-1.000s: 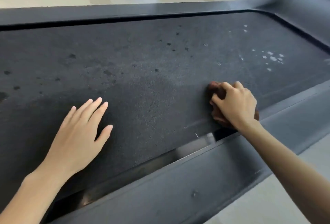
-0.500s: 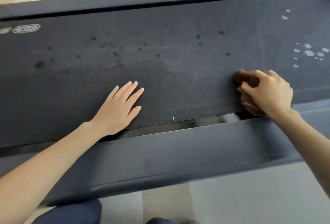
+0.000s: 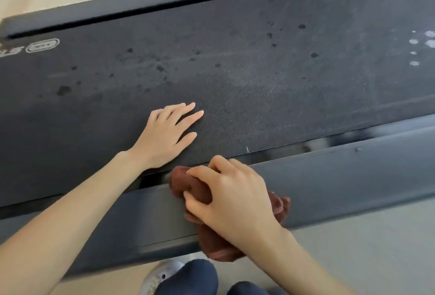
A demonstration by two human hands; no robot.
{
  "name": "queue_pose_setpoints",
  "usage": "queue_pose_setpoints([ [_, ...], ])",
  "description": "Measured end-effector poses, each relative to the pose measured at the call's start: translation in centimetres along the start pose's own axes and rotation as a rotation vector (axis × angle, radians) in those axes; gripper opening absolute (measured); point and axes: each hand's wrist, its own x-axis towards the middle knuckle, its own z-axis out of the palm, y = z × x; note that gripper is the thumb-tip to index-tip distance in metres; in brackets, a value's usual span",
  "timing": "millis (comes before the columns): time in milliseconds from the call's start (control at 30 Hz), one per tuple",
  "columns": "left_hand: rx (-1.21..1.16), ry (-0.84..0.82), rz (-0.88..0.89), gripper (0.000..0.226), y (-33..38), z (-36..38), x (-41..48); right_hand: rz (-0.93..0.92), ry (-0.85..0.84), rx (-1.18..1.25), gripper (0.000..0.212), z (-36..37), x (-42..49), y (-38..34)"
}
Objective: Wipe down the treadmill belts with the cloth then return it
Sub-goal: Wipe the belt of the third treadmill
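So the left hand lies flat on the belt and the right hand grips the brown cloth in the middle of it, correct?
Not quite: the head view shows the right hand gripping the brown cloth on the near side rail. The left hand lies flat on the belt.

treadmill belt (image 3: 235,78) | left end | white oval logo (image 3: 42,45) | lettering unreadable

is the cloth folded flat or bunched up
Bunched up: the brown cloth bulges in a wad under the right hand, whose fingers curl round it.
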Motion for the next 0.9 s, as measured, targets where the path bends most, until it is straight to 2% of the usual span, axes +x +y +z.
queue_pose_setpoints([
  [133, -0.021, 0.031, 0.003, 0.058, 0.2, 0.7, -0.3, -0.003, 0.052, -0.089, 0.020, 1.8, -0.5, -1.2],
  [300, -0.069, 0.060, 0.038, 0.062, 0.3, 0.8, 0.1, 0.071, 0.158, -0.189, 0.018, 0.5, -0.7, 1.7],
  [433, -0.135, 0.080, 0.118, 0.064, 2.2, 1.0, 1.6, 0.305, 0.246, -0.322, 0.022, -3.5, -1.3, 8.0],
  [600, -0.214, 0.112, 0.250, 0.058, 6.8, 1.3, 5.1, 0.731, 0.315, -0.419, 0.028, -9.5, -1.5, 17.9],
  [700, -0.242, 0.117, 0.282, 0.054, 8.3, 1.6, 6.7, 0.899, 0.355, -0.426, 0.033, -10.7, -1.0, 19.0],
  [800, -0.213, 0.098, 0.255, 0.057, 8.2, 2.1, 7.6, 0.818, 0.294, -0.454, 0.032, -8.3, -0.1, 14.9],
  [900, -0.202, 0.093, 0.286, 0.060, 8.0, 2.2, 7.4, 0.549, 0.242, -0.444, 0.027, -4.0, 0.7, 9.1],
])
